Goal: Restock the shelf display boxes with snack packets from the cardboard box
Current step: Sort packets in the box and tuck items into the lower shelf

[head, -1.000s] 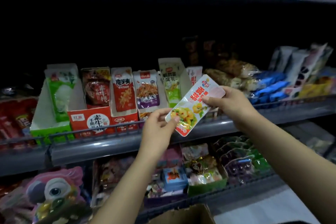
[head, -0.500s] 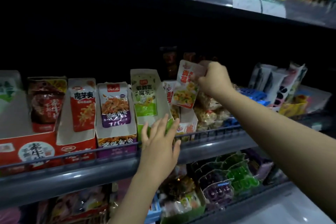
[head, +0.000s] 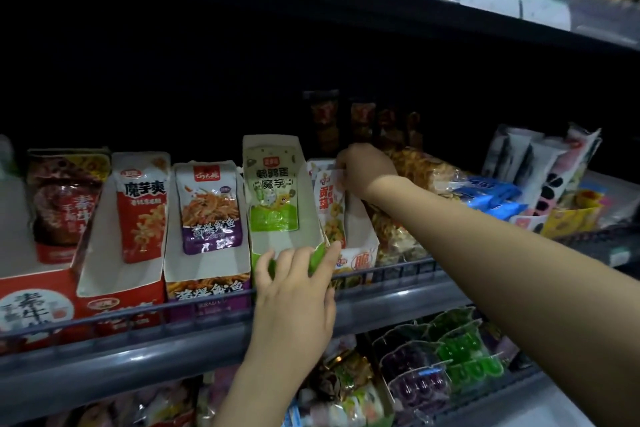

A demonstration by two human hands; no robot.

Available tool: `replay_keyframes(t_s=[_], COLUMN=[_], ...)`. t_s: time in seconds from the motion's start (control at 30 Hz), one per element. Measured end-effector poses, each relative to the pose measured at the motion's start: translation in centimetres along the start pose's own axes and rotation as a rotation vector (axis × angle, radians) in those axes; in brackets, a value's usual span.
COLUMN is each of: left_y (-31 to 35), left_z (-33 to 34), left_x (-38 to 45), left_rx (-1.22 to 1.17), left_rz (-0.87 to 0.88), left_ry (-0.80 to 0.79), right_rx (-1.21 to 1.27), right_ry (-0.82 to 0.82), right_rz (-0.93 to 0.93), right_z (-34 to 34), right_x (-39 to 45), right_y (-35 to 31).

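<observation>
A white snack packet (head: pixel 330 204) with red lettering and a yellow food picture stands upright inside a white display box (head: pixel 360 250) on the middle shelf. My right hand (head: pixel 367 168) pinches the packet's top edge. My left hand (head: pixel 298 291) rests on the front of the green display box (head: pixel 277 246) just left of it, fingers spread over its front lip. That green box holds a green-and-white packet (head: pixel 273 198). The cardboard box is out of view.
Left along the shelf stand a purple box (head: pixel 207 284) and red boxes (head: pixel 117 305) with packets. A wire rail (head: pixel 398 272) fronts the shelf. Bagged snacks (head: pixel 426 170) and blue packets (head: pixel 491 194) lie to the right. Jelly cups (head: pixel 460 354) fill the lower shelf.
My right hand has lowered the packet from above the shelf down into the white display box. My left hand has moved up from the rail onto the green box's front.
</observation>
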State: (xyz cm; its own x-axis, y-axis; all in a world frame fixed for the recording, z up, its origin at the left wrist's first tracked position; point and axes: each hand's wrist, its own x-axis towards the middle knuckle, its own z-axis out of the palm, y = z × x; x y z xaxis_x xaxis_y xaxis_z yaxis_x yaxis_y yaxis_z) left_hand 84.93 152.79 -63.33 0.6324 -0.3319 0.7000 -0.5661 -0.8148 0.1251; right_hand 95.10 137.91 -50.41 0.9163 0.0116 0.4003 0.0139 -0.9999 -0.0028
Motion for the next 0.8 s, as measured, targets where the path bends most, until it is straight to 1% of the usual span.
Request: replay_keyframes(t_s=[0.17, 0.57, 0.73, 0.8], left_y=[-0.1, -0.2, -0.4, -0.5], left_z=[0.0, 0.0, -1.5, -2.3], left_x=[-0.2, -1.1, -1.8, -2.3], left_rx=[0.009, 0.021, -0.022, -0.052], left_rz=[0.005, 0.004, -0.016, -0.014], left_ry=[-0.045, -0.110, -0.111, -0.106], right_rx=[0.013, 0.110, 0.283, 0.355], right_ry=[0.024, -0.002, 0.018, 0.049], right_rz=[0.078, 0.155, 0.185, 0.151], right_z=[-0.2, -0.8, -0.8, -1.1], right_x=[0.4, -0.9, -1.8, -3.3], right_y=[0.3, 0.5, 1.0, 1.0])
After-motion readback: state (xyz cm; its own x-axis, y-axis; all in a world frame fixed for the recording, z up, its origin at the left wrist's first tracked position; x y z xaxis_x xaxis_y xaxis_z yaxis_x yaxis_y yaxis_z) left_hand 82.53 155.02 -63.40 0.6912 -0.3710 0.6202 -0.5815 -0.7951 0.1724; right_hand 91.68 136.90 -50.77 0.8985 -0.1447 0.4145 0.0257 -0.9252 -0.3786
